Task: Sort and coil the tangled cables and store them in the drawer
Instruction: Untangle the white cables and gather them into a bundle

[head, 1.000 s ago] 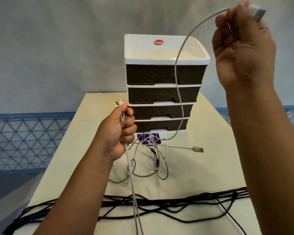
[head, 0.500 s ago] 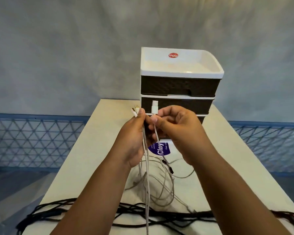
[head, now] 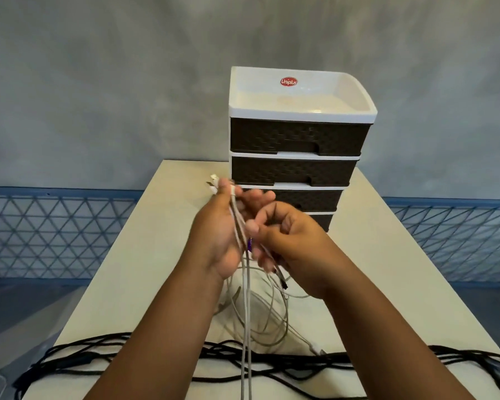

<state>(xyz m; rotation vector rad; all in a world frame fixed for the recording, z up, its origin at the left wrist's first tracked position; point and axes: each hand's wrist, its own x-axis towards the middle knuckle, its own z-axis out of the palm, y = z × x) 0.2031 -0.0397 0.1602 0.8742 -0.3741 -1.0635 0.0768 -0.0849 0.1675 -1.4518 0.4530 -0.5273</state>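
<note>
The white cable (head: 246, 287) is gripped by the left hand (head: 223, 235) and apparently pinched by the right hand (head: 283, 241) before the shut drawers (head: 296, 171), so both ends are gathered for coiling.

Plain room, grey wall (head: 98, 82), desktop drawer unit (head: 298, 137), table (head: 387, 269)

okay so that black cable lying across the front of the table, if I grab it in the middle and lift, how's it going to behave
Probably floppy: the black cable lies in loose, wavy strands across the table. Its strands overlap, so several would likely rise together. Both ends trail past the table edges, so they may drag or snag.
</note>
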